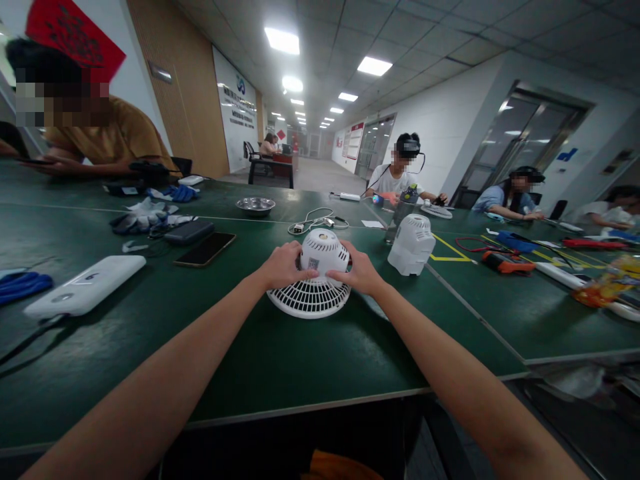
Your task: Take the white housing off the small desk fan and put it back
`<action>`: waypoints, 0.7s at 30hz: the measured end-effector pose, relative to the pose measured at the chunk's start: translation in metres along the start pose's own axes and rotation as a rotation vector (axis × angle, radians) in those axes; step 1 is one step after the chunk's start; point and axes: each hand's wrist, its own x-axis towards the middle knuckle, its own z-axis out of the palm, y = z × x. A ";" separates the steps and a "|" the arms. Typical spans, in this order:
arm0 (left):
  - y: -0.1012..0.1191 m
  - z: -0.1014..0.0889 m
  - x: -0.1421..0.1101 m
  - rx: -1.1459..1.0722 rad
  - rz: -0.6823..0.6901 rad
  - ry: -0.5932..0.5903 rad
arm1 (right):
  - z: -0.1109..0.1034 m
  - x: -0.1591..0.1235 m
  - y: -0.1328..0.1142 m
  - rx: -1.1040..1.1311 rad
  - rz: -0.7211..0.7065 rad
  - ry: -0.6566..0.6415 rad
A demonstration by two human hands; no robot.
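Left hand [286, 267] and right hand [358, 268] half-curled, clasping white fan [324, 253] from opposite sides, thumbs inward

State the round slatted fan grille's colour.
The round slatted fan grille is white; the head view shows it.

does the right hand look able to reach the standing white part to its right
Probably yes, once the right hand lets go of the white fan; nothing seems to block the way to the white part.
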 end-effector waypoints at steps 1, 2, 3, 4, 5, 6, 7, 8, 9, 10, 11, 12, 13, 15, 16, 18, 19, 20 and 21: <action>0.000 0.000 0.000 -0.001 -0.004 0.001 | 0.000 0.000 0.001 0.000 0.005 0.002; 0.001 0.000 0.000 -0.001 -0.006 0.001 | 0.001 0.000 0.001 0.000 0.011 0.005; 0.001 -0.001 0.000 0.000 -0.006 0.001 | 0.001 0.000 0.001 0.000 0.018 0.006; 0.001 -0.001 0.000 0.002 -0.005 0.003 | 0.002 0.000 0.002 0.001 0.024 0.005; 0.001 -0.001 0.000 0.002 -0.004 0.005 | 0.002 0.000 0.002 0.004 0.029 0.004; 0.001 -0.001 0.000 0.001 -0.002 0.007 | 0.002 0.000 0.002 0.007 0.032 0.001; 0.001 -0.001 -0.001 -0.003 0.000 0.008 | 0.003 0.000 0.002 0.012 0.033 -0.003; 0.002 -0.002 -0.001 -0.009 0.000 0.007 | 0.003 0.000 0.002 0.015 0.031 -0.006; 0.003 -0.002 -0.002 -0.014 0.001 0.006 | 0.003 0.000 0.001 0.015 0.028 -0.008; 0.003 -0.003 -0.003 -0.018 0.003 0.003 | 0.003 0.000 0.001 0.011 0.024 -0.008; 0.004 -0.004 -0.004 -0.019 0.006 0.003 | 0.002 0.000 0.001 0.004 0.022 -0.007; 0.005 -0.004 -0.005 -0.017 0.010 0.006 | 0.001 0.000 0.000 -0.007 0.019 -0.007; 0.006 -0.005 -0.005 -0.014 0.013 0.015 | 0.000 0.000 0.000 -0.020 0.015 -0.007; 0.006 -0.006 -0.006 -0.022 0.018 0.047 | -0.003 -0.001 -0.001 -0.045 0.012 -0.009; 0.005 -0.007 -0.007 -0.040 0.017 0.065 | -0.004 -0.002 -0.002 -0.050 0.015 -0.015; 0.005 -0.009 -0.008 -0.103 0.012 0.087 | -0.006 -0.003 -0.004 -0.037 0.030 -0.041; 0.005 -0.010 -0.009 -0.144 0.016 0.086 | -0.006 -0.004 -0.006 -0.021 0.038 -0.057; 0.005 -0.011 -0.010 -0.185 0.027 0.076 | -0.006 -0.005 -0.007 -0.001 0.042 -0.071; 0.007 -0.012 -0.011 -0.224 0.044 0.060 | -0.006 -0.005 -0.009 0.019 0.043 -0.083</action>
